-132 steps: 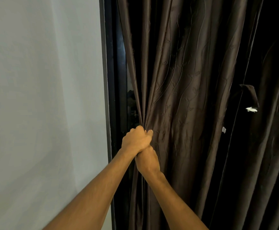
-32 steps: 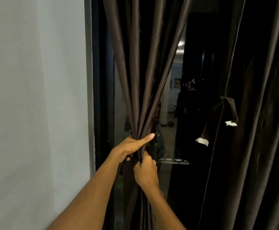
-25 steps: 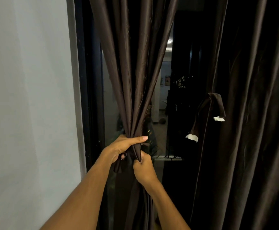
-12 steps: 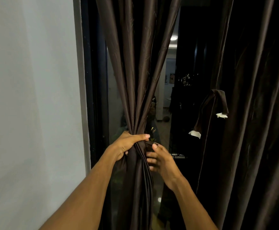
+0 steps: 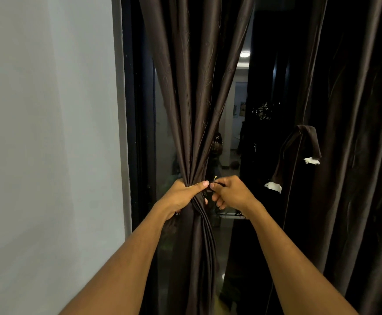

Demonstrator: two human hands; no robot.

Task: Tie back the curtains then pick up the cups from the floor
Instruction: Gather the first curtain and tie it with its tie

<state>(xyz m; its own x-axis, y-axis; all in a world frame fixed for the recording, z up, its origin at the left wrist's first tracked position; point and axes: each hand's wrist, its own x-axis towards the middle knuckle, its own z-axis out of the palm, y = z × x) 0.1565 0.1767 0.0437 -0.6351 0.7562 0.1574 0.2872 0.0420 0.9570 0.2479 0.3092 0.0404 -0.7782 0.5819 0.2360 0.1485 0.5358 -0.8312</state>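
The gathered curtain (image 5: 193,105) is hanging in front of the glass door (image 5: 233,133), just right of the wall (image 5: 49,133). The left hand (image 5: 183,195) is wrapping around its narrowest part, and the right hand (image 5: 232,192) is sitting just beside it (fingertips nearly touching the fabric). Farther right, a second curtain (image 5: 356,133) is hanging, with a tieback strap (image 5: 303,144) dangling before its left edge.

Right hand (image 5: 232,192) is coming off the gathered curtain (image 5: 196,123), now pinching something small and dark beside the left hand's (image 5: 182,196) thumb.
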